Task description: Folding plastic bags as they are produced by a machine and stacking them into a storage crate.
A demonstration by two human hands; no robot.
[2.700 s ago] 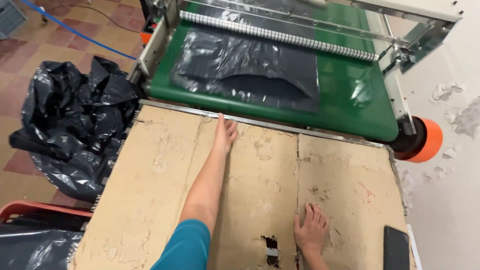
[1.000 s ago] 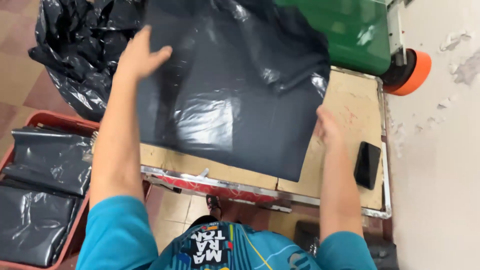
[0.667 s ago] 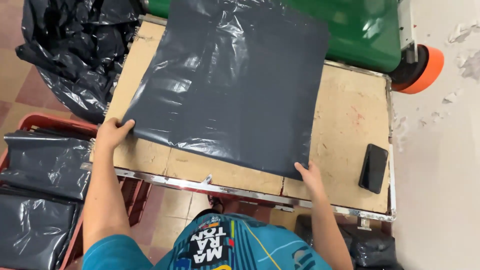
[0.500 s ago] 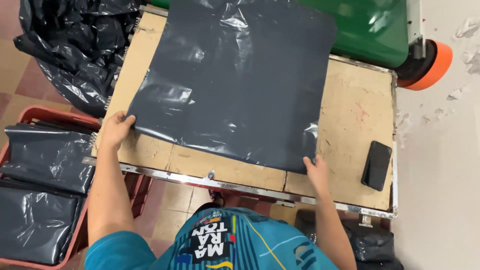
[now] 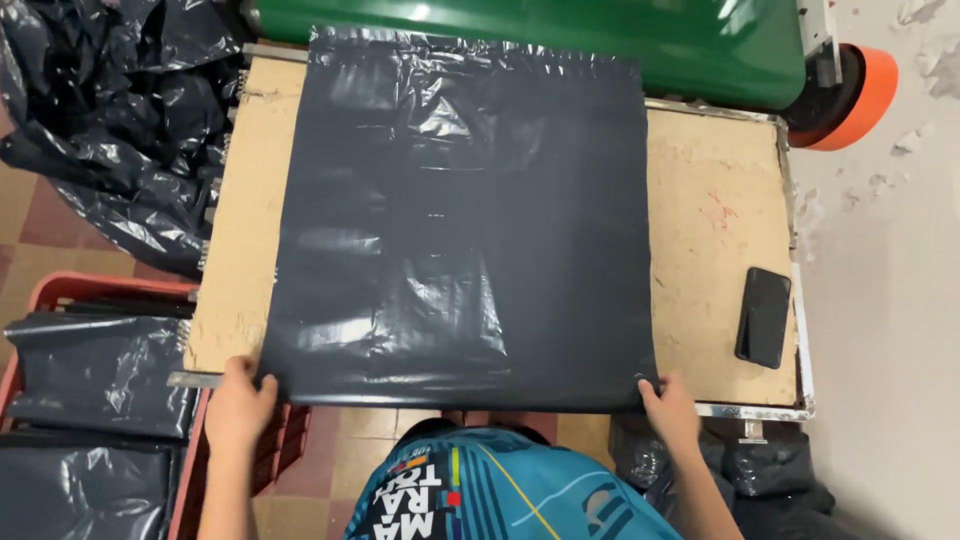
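On the worn board table (image 5: 720,250), dark plastic bag (image 5: 455,220), near corners pinched in left hand (image 5: 240,405) and right hand (image 5: 668,410).

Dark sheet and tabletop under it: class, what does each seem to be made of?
Dark sheet: thin plastic film by its look, glossy, with creases and glare patches. Tabletop: likely fibreboard or cardboard, matt tan, scuffed and pitted, in a metal edge frame.
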